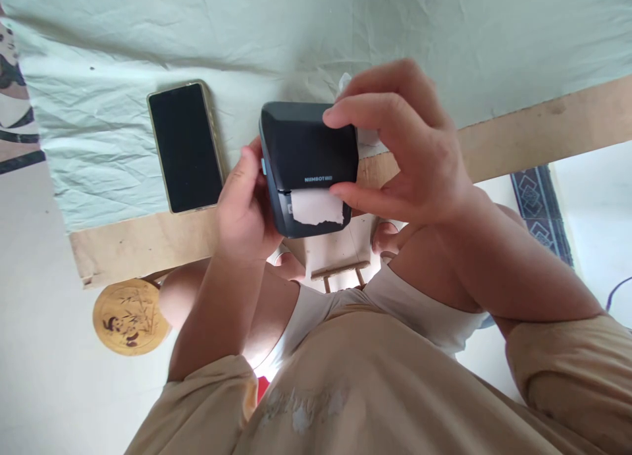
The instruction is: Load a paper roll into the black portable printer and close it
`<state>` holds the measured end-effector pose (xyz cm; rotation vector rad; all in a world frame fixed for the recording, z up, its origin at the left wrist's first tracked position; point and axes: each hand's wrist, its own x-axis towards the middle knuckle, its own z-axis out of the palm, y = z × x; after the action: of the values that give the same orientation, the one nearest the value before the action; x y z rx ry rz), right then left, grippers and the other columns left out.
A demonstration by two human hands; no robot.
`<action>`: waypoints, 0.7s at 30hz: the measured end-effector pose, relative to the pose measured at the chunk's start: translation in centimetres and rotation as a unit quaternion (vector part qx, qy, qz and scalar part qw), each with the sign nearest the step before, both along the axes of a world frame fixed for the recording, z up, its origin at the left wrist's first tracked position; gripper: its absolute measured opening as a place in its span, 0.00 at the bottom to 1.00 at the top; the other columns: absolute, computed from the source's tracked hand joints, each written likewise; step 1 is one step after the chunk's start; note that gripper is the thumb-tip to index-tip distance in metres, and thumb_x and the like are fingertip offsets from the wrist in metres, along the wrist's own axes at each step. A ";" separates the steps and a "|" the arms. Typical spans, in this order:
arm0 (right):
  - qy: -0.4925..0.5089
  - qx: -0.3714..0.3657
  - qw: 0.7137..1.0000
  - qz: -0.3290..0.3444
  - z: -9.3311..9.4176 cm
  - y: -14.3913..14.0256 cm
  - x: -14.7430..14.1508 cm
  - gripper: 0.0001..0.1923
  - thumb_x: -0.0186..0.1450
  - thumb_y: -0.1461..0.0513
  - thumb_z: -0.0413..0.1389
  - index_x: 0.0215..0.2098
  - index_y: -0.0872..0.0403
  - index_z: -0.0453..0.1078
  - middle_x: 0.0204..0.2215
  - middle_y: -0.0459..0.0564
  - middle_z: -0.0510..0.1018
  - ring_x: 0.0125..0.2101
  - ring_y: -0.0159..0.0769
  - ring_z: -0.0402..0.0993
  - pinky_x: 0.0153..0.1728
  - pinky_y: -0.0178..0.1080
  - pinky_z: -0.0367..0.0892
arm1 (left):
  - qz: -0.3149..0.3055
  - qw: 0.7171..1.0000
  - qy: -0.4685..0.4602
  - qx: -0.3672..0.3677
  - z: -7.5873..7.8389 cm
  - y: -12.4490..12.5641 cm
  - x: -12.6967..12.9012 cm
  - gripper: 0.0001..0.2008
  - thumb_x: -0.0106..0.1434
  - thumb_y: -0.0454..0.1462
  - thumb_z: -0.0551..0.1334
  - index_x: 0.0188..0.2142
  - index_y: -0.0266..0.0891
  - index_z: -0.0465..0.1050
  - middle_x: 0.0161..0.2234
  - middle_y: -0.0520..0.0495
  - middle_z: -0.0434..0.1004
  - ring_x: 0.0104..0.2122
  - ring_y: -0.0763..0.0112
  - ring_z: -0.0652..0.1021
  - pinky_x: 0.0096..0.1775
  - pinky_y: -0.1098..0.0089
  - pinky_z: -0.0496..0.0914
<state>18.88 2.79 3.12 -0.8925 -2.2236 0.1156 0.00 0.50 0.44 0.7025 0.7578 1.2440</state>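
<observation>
A black label printer [303, 145] marked NIIMBOT is held up at the table's near edge. From its front slot comes a strip of white paper [318, 208] with a torn, uneven end. My left hand [247, 211] is closed around the printer's left side, its fingers hidden beneath. On the other side, my right hand [419, 152] grips the printer, with the thumb tip at the paper's right edge by the slot and the index fingertip on the top right of the lid. Behind the right fingers a small clear plastic thing [344, 81] shows only in part.
A smartphone [185, 149] in a clear case lies left of the printer, screen dark. Pale green cloth [237, 33] covers the table, with a bare wooden edge [543, 122] nearest me. A round wooden stool [131, 317] stands at lower left. My legs are under the table.
</observation>
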 end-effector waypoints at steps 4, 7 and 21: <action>0.079 0.049 0.994 -0.057 0.2 -0.1 -0.6 0.09 0.62 0.56 0.55 0.39 0.52 0.69 0.21 0.42 0.65 0.23 0.24 0.63 0.28 0.33 0.64 | 0.002 0.998 0.051 0.025 0.0 -0.2 -0.1 0.17 0.62 0.45 0.59 0.46 0.38 0.72 0.45 0.45 0.78 0.52 0.61 0.77 0.56 0.60 0.70; 0.136 0.023 0.987 -0.088 0.2 -0.3 -1.0 0.05 0.65 0.60 0.52 0.36 0.52 0.67 0.19 0.39 0.63 0.17 0.19 0.56 0.22 0.29 0.58 | 0.005 0.996 0.083 0.023 -0.2 -0.4 -0.2 0.17 0.61 0.43 0.62 0.47 0.38 0.72 0.45 0.45 0.78 0.48 0.62 0.79 0.54 0.60 0.71; -0.201 -0.110 0.957 -0.178 1.5 -1.0 -2.3 0.09 0.63 0.56 0.49 0.33 0.44 0.71 0.35 0.33 0.80 0.25 0.28 0.69 0.21 0.36 0.46 | -0.034 0.992 0.089 0.079 -0.2 -0.2 -0.2 0.14 0.61 0.44 0.60 0.41 0.35 0.72 0.29 0.49 0.73 0.27 0.77 0.74 0.24 0.76 0.65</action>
<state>16.60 1.78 4.64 -1.5414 -2.4010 0.0100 -0.18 0.29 0.21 0.9722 0.7794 1.1988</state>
